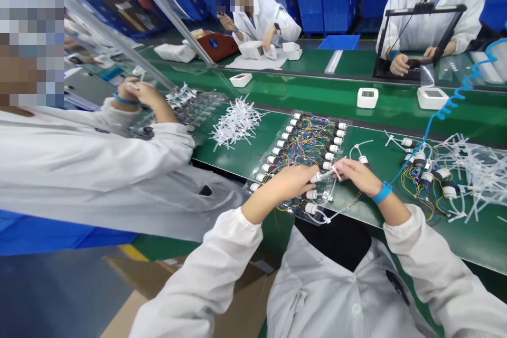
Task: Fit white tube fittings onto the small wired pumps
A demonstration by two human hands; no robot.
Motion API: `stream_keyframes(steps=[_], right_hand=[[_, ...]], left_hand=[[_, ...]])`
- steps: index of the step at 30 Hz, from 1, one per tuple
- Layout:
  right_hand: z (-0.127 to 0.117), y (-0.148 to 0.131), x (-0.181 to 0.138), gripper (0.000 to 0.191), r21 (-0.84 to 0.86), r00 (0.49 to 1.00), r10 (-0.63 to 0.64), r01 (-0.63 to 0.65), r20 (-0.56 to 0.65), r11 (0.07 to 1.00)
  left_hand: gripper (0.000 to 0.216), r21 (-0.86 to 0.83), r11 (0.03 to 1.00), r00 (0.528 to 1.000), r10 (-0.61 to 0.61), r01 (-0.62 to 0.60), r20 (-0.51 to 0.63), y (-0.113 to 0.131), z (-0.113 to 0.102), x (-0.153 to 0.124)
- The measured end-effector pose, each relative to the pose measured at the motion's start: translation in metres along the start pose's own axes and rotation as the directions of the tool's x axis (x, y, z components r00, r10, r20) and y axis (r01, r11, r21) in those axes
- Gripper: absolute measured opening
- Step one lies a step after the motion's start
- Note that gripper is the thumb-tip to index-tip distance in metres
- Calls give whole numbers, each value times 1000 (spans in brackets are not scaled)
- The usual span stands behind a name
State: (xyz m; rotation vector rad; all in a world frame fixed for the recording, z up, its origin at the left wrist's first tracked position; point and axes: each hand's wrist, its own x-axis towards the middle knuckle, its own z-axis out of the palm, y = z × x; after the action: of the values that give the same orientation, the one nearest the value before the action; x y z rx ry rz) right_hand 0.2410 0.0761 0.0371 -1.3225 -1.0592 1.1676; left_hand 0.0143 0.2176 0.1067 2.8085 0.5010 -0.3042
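Observation:
My left hand (291, 182) is closed around a small pump-like motor (316, 177) with a white head, above the near end of a clear plastic tray (325, 198). My right hand (356, 173) pinches a thin white tube with a small tee connector (336, 171), which meets the motor's white end between my hands. Rows of similar black-and-white motors line both sides of the tray, with yellow, red and blue wires tangled in the middle. At the tray's near right corner, motors carry tubes with white connectors (327, 219).
A pile of white tubes (237, 122) lies left of the tray. Loose wired motors (425, 169) and more tubes (485, 169) lie to the right, beside a coiled blue cord (447, 106). White display devices (367, 97) sit beyond. A co-worker's sleeve (158, 153) is close at left; others work opposite.

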Motion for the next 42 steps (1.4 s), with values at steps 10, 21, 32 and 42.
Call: stream_keyframes(steps=[10, 21, 32, 42], right_hand=[[4, 27, -44, 34, -142, 996, -4, 16, 84, 990], [11, 9, -59, 33, -100, 904, -101, 156, 415, 983], [5, 16, -54, 57, -276, 986, 89, -47, 141, 960], [7, 31, -48, 54, -404, 951, -309, 291, 22, 867]], left_hand=[[19, -3, 1000, 1000, -25, 25, -17, -6, 11, 7], [15, 9, 973, 973, 231, -231, -19, -2, 22, 14], [35, -153, 971, 970, 156, -186, -188, -55, -9, -19], [26, 32, 992, 982, 122, -118, -148, -73, 16, -26]])
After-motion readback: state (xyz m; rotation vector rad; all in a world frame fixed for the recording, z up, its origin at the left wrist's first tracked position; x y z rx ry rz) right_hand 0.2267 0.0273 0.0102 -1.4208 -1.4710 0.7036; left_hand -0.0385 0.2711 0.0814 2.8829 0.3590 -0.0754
